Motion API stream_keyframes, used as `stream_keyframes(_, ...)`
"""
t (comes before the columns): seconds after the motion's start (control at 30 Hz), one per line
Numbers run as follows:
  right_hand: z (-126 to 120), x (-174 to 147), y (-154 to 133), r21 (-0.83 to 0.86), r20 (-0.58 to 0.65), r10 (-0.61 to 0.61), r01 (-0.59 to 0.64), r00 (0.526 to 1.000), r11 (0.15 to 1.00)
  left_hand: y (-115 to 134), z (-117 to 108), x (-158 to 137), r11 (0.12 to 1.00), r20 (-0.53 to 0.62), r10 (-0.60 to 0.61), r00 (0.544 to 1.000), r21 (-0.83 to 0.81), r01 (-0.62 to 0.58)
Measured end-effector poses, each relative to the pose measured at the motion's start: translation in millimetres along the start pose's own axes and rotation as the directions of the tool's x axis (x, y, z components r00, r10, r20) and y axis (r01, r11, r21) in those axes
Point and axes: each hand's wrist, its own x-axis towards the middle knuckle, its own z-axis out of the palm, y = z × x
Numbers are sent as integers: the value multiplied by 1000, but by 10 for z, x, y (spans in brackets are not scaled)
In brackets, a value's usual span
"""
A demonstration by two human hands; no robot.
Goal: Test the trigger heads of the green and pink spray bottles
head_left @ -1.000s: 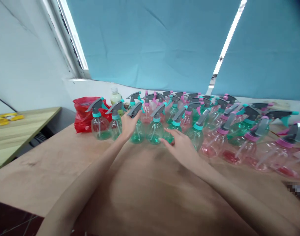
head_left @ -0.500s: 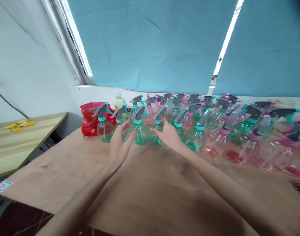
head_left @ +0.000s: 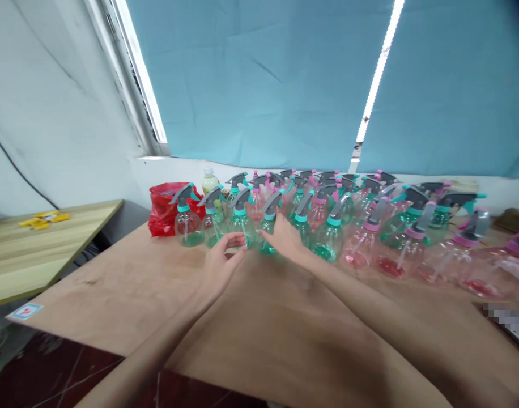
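Right hand [head_left: 287, 235] is cupping a spray bottle [head_left: 268, 224], grip unclear. Left hand [head_left: 221, 259] is hovering nearby, thumb parted from fingers

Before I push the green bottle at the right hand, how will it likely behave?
The bottle should feel light, since the liquid fills only its bottom. Its clear, shiny wall looks smooth, so it may slip. With a spray head on top, it could tip if pushed high.

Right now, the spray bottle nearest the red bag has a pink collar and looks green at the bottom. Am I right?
Not quite: the collar is turquoise, not pink, as the head view shows. The spray bottle nearest the red bag does look green at the bottom.
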Motion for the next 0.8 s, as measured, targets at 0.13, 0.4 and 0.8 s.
stream_keyframes(0.13,-58,-165,-17,-21,21,-50,50,999,999,47,90,62,1000,-9,0,1000,7,0)
stream_keyframes(0.4,-212,-854,112,46,-79,-355,359,932,932,352,402,71,988,224,157,962,-43,-151)
stream_keyframes(0.8,-521,-1433,644,147,-84,-329,338,941,929,680,1101,-287,960,387,211,897,-253,-117)
